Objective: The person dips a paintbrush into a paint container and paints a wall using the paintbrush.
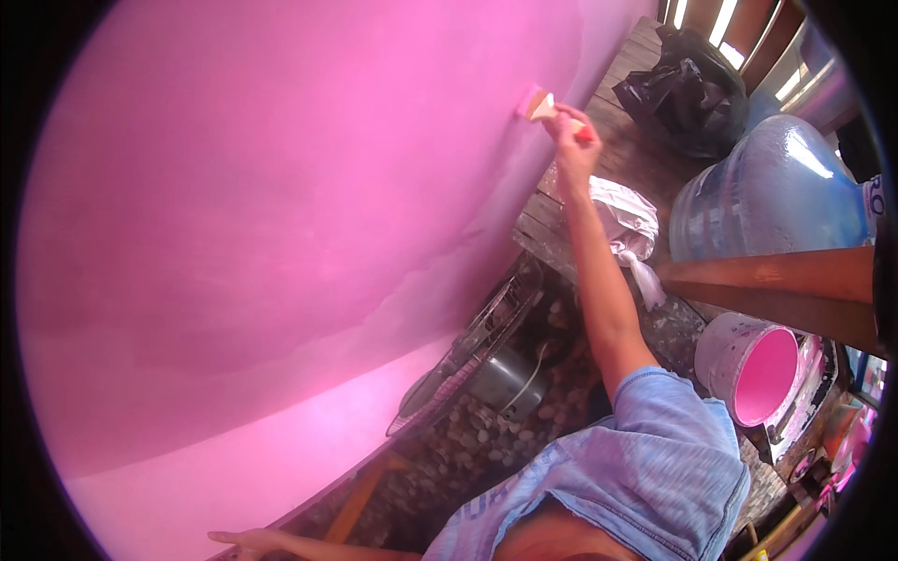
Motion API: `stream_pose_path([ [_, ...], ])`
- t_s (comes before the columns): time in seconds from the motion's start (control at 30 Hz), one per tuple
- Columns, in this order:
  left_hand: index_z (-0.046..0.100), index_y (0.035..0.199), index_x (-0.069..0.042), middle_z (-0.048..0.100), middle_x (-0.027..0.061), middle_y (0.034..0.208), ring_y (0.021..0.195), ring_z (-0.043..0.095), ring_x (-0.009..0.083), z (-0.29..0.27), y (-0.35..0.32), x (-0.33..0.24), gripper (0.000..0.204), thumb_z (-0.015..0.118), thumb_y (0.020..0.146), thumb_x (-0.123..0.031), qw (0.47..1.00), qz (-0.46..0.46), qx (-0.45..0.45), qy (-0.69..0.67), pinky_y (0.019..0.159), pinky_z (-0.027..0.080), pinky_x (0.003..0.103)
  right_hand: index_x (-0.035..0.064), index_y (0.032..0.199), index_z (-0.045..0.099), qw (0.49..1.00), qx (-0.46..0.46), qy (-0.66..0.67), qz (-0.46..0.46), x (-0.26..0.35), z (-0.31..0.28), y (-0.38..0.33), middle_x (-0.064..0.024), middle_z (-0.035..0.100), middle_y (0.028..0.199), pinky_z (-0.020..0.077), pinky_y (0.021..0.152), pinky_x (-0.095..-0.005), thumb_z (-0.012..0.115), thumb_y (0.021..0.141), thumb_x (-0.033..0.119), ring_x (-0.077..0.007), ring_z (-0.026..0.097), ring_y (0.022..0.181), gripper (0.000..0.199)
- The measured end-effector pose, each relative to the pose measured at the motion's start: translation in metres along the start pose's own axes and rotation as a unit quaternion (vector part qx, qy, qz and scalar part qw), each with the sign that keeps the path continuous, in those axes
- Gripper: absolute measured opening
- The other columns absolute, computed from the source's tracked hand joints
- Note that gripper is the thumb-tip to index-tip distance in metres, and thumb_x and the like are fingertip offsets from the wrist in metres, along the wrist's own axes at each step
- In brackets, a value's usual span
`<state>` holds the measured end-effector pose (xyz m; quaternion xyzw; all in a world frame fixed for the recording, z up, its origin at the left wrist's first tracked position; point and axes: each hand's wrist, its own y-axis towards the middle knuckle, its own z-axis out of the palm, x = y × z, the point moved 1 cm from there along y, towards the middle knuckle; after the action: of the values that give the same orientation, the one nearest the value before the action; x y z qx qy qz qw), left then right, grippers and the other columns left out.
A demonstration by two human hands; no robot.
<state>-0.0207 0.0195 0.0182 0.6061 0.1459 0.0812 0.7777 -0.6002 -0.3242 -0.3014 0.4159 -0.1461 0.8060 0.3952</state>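
My right hand (573,148) reaches far out and is closed around the handle of a paintbrush (541,105). The bristles, coated in pink, press against a wall (299,187) near its far right edge. Most of that wall is covered in pink paint, deeper in the middle and paler along its lower and right margins. At the bottom left, my left hand (251,539) is close to the lower part of the wall, holding nothing visible. Its fingers are stretched out; whether they touch the surface I cannot tell, and the frame's rim cuts part of the hand off.
A pink paint bucket (718,360) stands at the right, below a wooden beam (776,280). Behind are a large clear water bottle (767,192), a black plastic bag (687,93) and a tied white bag (625,220). A caged fan (468,351) leans by the wall over pebbles (449,458).
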Motion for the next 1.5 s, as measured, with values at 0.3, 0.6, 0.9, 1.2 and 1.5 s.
stream_pose_path([
  [0.3,0.034,0.127,0.001,0.039,0.0239,0.124,0.113,0.043,0.0337,0.0,0.001,0.008,0.071,0.073,0.079,-0.035,1.0,-0.006,0.006,-0.022,0.094,0.038,0.046,-0.0044,0.104,0.055,0.968,-0.129,0.199,0.084,-0.033,-0.054,0.009,-0.0194,0.062,0.098,0.0576,0.076,-0.0382,0.056,0.089,0.012,-0.0283,0.066,0.082,0.022],
  [0.6,0.03,0.129,0.002,0.037,0.0245,0.126,0.115,0.042,0.0341,0.002,-0.001,-0.029,0.074,0.072,0.079,-0.033,0.999,-0.018,0.015,-0.034,0.096,0.037,0.046,0.005,0.091,0.068,0.884,-0.046,-0.453,-0.109,-0.051,-0.041,0.007,-0.0045,0.065,0.073,0.0452,0.058,-0.0241,0.059,0.086,0.014,-0.008,0.06,0.065,0.014],
  [0.9,0.027,0.131,0.002,0.036,0.0251,0.128,0.117,0.041,0.0345,-0.003,0.002,-0.022,0.076,0.071,0.08,-0.032,0.998,-0.029,0.026,-0.053,0.098,0.035,0.047,-0.0013,0.096,0.066,0.995,-0.098,-0.014,0.019,-0.029,-0.06,-0.004,-0.0088,0.065,0.087,0.0529,0.07,-0.0251,0.056,0.09,0.011,-0.0138,0.063,0.077,0.017],
  [1.2,0.023,0.133,0.003,0.034,0.0257,0.131,0.12,0.04,0.0349,-0.001,0.0,-0.017,0.078,0.071,0.081,-0.031,0.996,-0.036,0.026,-0.073,0.101,0.034,0.047,-0.0017,0.09,0.066,0.995,-0.084,0.022,0.056,-0.036,-0.039,-0.003,-0.0071,0.065,0.076,0.0504,0.064,-0.0222,0.056,0.089,0.009,-0.0117,0.063,0.069,0.015],
  [1.5,0.017,0.135,0.003,0.03,0.0257,0.136,0.123,0.037,0.0333,0.005,-0.004,-0.055,0.081,0.07,0.082,-0.026,0.992,-0.034,0.045,-0.113,0.105,0.03,0.045,-0.0022,0.095,0.066,0.893,-0.038,-0.449,0.005,-0.049,-0.052,0.03,-0.0059,0.066,0.077,0.0482,0.064,-0.0229,0.055,0.088,0.011,-0.0122,0.063,0.07,0.019],
])
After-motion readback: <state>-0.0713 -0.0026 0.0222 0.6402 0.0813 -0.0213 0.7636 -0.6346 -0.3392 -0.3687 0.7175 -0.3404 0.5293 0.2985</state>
